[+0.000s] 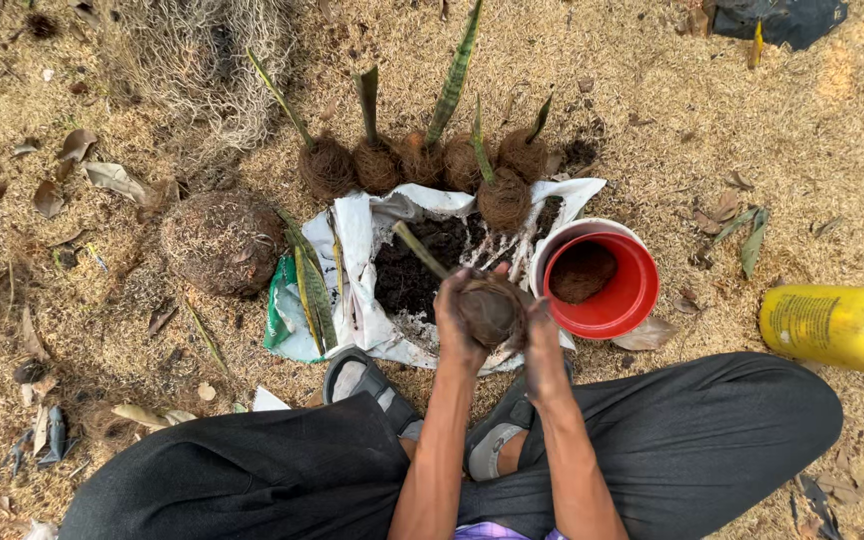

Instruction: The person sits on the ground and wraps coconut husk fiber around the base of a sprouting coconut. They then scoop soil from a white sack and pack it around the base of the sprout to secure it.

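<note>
Fingers of the left hand (459, 318) and right hand (540, 345) are clamped together round a brown fibre-wrapped root ball (492, 310), its green leaf (420, 250) slanting far-left. Both forearms reach forward from the lap, held over the white sack (357, 250) of dark soil (417, 265). Just right stands a red bucket (617, 295); finished plant balls (422, 160) line the far side.

You are working in soft, even daylight with warmer sunlit patches on the ground (852, 60) toward its upper right corner, faint shadows, no glare, sharp focus, and slight wide-angle stretching at the edges.
</note>
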`<state>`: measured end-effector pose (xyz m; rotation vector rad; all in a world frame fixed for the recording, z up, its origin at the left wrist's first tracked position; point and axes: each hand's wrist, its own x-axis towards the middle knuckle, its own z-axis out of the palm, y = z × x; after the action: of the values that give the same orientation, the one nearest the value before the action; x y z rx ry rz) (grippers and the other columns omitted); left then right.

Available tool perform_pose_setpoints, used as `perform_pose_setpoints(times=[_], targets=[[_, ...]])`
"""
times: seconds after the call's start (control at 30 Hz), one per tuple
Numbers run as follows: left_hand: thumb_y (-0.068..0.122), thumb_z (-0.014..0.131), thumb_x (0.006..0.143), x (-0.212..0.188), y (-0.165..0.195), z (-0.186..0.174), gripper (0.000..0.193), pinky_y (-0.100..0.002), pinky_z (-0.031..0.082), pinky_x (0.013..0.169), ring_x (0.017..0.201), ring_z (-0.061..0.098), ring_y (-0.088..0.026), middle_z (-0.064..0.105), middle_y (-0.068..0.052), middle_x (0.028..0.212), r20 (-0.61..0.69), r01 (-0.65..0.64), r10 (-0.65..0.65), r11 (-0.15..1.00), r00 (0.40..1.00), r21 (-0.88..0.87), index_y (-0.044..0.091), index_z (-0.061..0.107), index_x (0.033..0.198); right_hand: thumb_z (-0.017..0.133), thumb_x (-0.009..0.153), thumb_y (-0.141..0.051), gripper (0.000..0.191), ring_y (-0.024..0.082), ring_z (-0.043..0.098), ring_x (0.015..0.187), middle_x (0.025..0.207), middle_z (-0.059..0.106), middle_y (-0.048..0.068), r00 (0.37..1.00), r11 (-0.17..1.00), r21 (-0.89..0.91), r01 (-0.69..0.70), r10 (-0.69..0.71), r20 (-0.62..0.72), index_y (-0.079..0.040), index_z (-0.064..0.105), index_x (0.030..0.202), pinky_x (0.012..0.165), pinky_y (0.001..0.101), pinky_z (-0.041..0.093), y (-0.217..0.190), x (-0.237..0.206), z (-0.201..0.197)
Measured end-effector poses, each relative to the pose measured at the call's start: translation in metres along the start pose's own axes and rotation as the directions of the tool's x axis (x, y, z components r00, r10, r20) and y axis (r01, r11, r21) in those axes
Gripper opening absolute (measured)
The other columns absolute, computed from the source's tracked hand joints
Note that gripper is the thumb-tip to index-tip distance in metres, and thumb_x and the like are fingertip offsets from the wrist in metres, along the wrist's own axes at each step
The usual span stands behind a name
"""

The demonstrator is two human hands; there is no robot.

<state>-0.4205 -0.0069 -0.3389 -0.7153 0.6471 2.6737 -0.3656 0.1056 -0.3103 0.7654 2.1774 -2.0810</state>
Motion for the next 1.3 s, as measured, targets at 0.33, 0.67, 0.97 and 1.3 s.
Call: perform_pose_setpoints(times=[0.33,0.67,0.97,1.3], targets=[[0.051,0.050,0.098,0.008,-0.008,-0.009,0.039,-0.049,0.056,0.087,0.092,0.067,-0.027,0.070,-0.008,0.095,-0.232,0.093,-0.152,0.965,0.961,-0.247,0.016,0.065,0.100,0.038,0.111,-0.048,0.059,0.031,0.056,0.138,0.143,0.062,0.018,0.900,0.897,-0.078,0.435,-0.434,0.029,0.000,0.057,0.140,0.119,0.0429,0.039,-0.010,-0.005,0.026],[0.075,0.023,0.101,0.028,-0.035,-0.033,0.090,-0.047,0.045,0.106,0.120,0.061,-0.033,0.064,-0.018,0.124,0.020,-0.352,0.456,0.659,0.890,0.665,0.000,0.060,0.134,0.062,0.095,-0.049,0.081,0.033,0.043,0.138,0.146,0.044,0.020,0.951,0.955,0.033,0.296,-0.292,-0.100,0.000,0.030,0.153,0.115,0.0461,0.035,0.006,-0.003,0.042],[0.058,0.054,0.096,-0.006,-0.023,0.016,0.079,-0.046,0.046,0.110,0.129,0.058,-0.031,0.062,-0.023,0.138,0.286,-0.359,0.219,0.613,0.933,0.703,-0.003,0.046,0.146,0.068,0.088,-0.043,0.068,0.030,0.050,0.135,0.145,0.051,0.013,0.982,0.707,0.688,-0.161,0.185,0.040,-0.015,0.044,0.145,0.113,0.0483,0.043,-0.016,0.001,0.000],[0.075,0.049,0.083,-0.003,-0.012,0.014,0.073,-0.049,0.061,0.084,0.098,0.073,-0.035,0.068,-0.016,0.105,-0.106,-0.065,0.055,0.994,0.993,-0.092,0.011,0.058,0.117,0.045,0.108,-0.040,0.033,0.033,0.032,0.146,0.156,0.035,0.020,0.909,0.837,-0.383,0.391,-0.416,0.020,-0.008,0.054,0.109,0.118,0.0526,0.030,0.014,0.017,-0.018]])
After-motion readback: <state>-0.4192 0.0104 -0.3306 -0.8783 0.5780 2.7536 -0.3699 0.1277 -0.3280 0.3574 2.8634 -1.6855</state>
